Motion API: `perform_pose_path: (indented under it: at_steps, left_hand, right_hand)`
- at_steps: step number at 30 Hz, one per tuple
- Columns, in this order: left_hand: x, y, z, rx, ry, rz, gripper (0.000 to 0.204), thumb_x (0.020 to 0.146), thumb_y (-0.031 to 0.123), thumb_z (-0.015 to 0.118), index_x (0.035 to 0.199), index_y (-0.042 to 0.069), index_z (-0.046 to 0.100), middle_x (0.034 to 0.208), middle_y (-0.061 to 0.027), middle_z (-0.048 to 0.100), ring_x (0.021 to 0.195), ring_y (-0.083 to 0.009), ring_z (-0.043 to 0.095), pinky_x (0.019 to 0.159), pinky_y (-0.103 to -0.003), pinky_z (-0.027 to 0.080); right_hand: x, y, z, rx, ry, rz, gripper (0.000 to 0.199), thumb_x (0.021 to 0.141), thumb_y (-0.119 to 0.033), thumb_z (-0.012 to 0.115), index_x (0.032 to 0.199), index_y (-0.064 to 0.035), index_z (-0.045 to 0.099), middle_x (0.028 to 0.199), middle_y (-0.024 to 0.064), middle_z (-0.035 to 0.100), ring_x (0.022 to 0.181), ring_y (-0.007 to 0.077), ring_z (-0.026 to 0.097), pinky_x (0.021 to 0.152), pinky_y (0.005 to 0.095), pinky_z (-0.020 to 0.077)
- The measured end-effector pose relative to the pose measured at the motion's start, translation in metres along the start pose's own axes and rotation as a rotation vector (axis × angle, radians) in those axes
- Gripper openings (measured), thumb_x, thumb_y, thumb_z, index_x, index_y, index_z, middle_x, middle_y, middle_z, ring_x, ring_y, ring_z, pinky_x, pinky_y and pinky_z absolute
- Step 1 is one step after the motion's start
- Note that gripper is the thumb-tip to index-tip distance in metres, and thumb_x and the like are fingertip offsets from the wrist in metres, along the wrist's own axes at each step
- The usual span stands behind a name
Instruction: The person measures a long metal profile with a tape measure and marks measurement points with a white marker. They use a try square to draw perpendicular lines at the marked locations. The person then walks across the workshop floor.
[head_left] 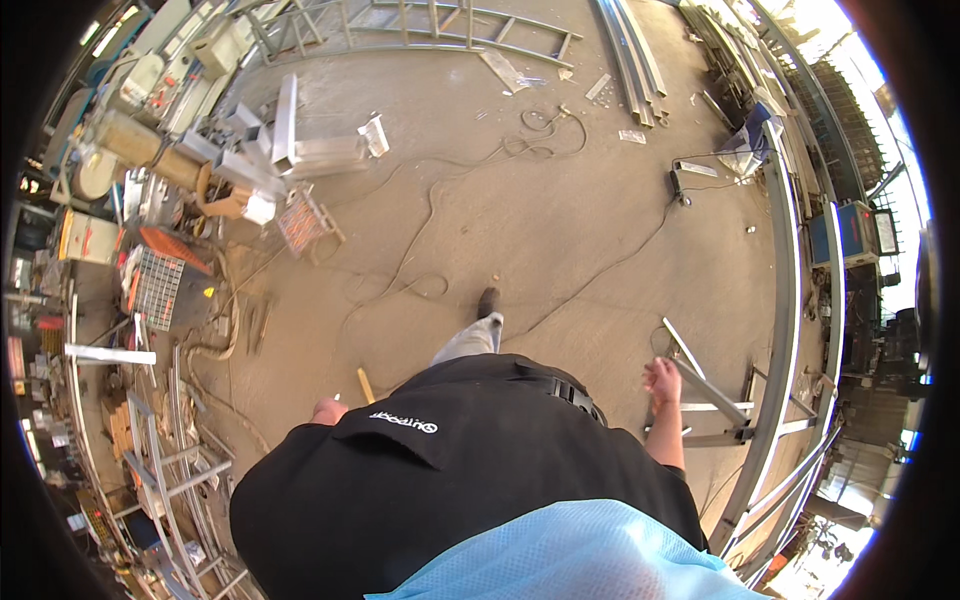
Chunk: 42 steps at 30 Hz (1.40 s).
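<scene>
I look down on my black shirt and a light blue cloth near the lower edge. My left hand [328, 409] hangs curled at my side, partly hidden by the shirt, and what it holds is unclear. A short yellowish wooden stick [366, 385] shows just right of it, apart from the hand. My right hand [661, 379] is out to the side with fingers loosely apart and nothing in it, close to a slanted metal bar [700, 377] of a low steel frame. My front foot in a dark shoe [488, 300] is stepped forward on the concrete floor.
Cables [420, 230] snake across the floor ahead. A long curved steel beam [790, 300] runs along the right. Metal profiles and boxes [290, 140] are piled at the left, an orange mesh crate [303, 222] beside them, ladder-like frames [440, 30] lie far ahead.
</scene>
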<state>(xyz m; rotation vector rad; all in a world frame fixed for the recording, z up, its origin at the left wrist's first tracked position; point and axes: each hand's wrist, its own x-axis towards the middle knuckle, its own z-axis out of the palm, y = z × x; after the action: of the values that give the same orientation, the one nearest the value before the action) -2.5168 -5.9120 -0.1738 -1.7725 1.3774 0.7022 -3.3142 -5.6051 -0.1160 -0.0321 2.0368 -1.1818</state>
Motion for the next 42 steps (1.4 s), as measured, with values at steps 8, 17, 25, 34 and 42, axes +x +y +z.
perform_pose_path:
  at_steps: [8,17,25,34,42]
  left_hand:
    - [0.047,0.396,-0.301,-0.419,0.435,0.687,0.045,0.097,0.043,0.073,0.119,0.004,0.072,0.119,-0.0261,0.077,0.113,-0.0481,0.073,0.094,-0.057,0.058]
    - [0.091,0.647,-0.519,-0.399,0.494,0.813,0.043,0.095,0.043,0.078,0.097,0.001,0.069,0.089,-0.0221,0.075,0.082,-0.0405,0.073,0.074,-0.053,0.054]
    - [0.121,0.609,-0.476,-0.059,0.059,0.352,0.046,0.088,0.041,0.077,0.111,0.001,0.081,0.116,-0.0270,0.079,0.110,-0.0432,0.077,0.095,-0.053,0.061]
    - [0.200,0.780,-0.608,-0.205,0.145,0.241,0.053,0.088,0.041,0.080,0.114,-0.005,0.080,0.114,-0.0297,0.079,0.112,-0.0467,0.077,0.094,-0.056,0.061]
    - [0.273,1.107,-0.912,-0.408,0.362,0.637,0.045,0.095,0.046,0.078,0.112,0.005,0.073,0.111,-0.0233,0.079,0.105,-0.0436,0.076,0.089,-0.053,0.059]
  right_hand:
    - [0.044,0.001,0.058,-0.009,-0.076,0.545,0.031,0.110,-0.033,0.068,0.114,-0.0023,0.072,0.095,0.0114,0.077,0.074,0.0194,0.072,0.056,0.0359,0.0562]
    - [0.264,-0.033,0.050,-0.315,-0.134,0.609,0.031,0.110,-0.033,0.069,0.110,-0.0028,0.073,0.092,0.0105,0.076,0.071,0.0205,0.070,0.055,0.0396,0.0557]
    - [0.523,-0.349,0.071,-0.073,-0.113,0.326,0.032,0.112,-0.028,0.067,0.126,0.0004,0.069,0.099,0.0109,0.075,0.073,0.0171,0.068,0.057,0.0329,0.0537]
    - [0.682,-0.551,0.110,-0.113,-0.025,0.252,0.031,0.111,-0.029,0.069,0.125,-0.0009,0.074,0.090,0.0084,0.075,0.071,0.0164,0.069,0.059,0.0331,0.0561]
    - [0.757,-0.605,0.156,-0.077,-0.049,0.548,0.032,0.110,-0.029,0.069,0.125,-0.0016,0.074,0.089,0.0084,0.074,0.070,0.0166,0.068,0.058,0.0331,0.0557]
